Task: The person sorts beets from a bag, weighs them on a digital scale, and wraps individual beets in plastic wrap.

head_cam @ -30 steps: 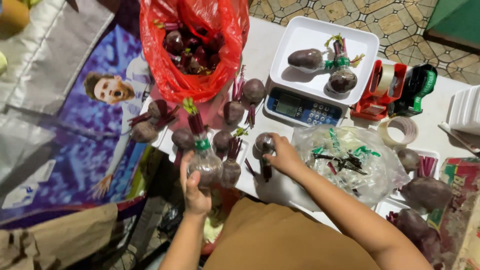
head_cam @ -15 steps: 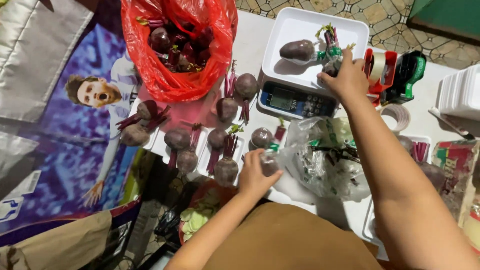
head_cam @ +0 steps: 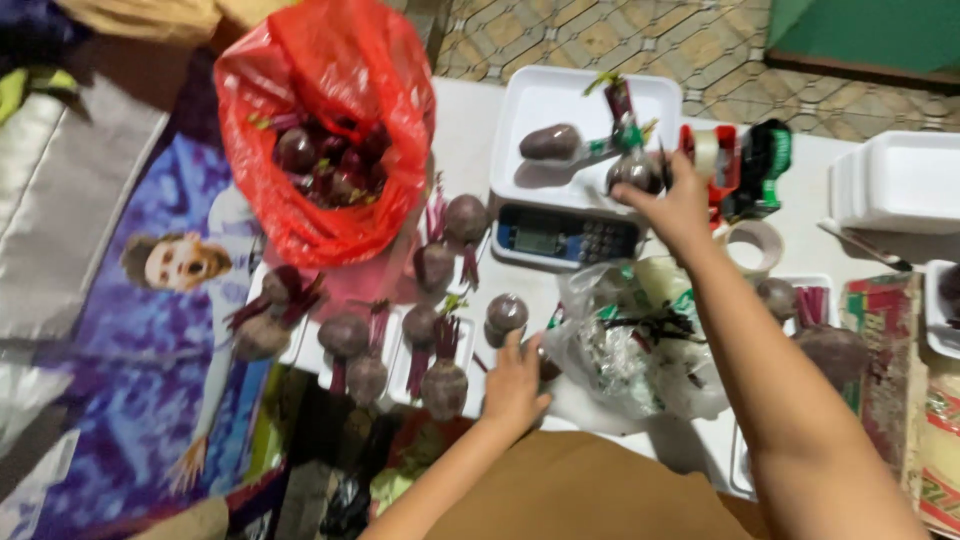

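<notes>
Where the white tabletop (head_cam: 470,120) meets patterned floor tiles (head_cam: 600,35), a red bag (head_cam: 330,140) holds beets. On the scale tray (head_cam: 545,100), the right hand (head_cam: 670,205) grasps a beet (head_cam: 635,172); the left hand (head_cam: 515,385) rests loosely beside another beet (head_cam: 506,314).

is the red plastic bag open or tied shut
Open: the red plastic bag gapes at its mouth, showing dark purple beetroots with stems inside.

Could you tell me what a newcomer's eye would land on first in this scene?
Probably the bright red plastic bag of dark purple beetroots at the upper left, open toward the camera. Next, the white tray on the digital scale, where the right hand grips a round beetroot. Nearer the camera, the left hand rests beside loose beetroots lined up on the white table.
</notes>
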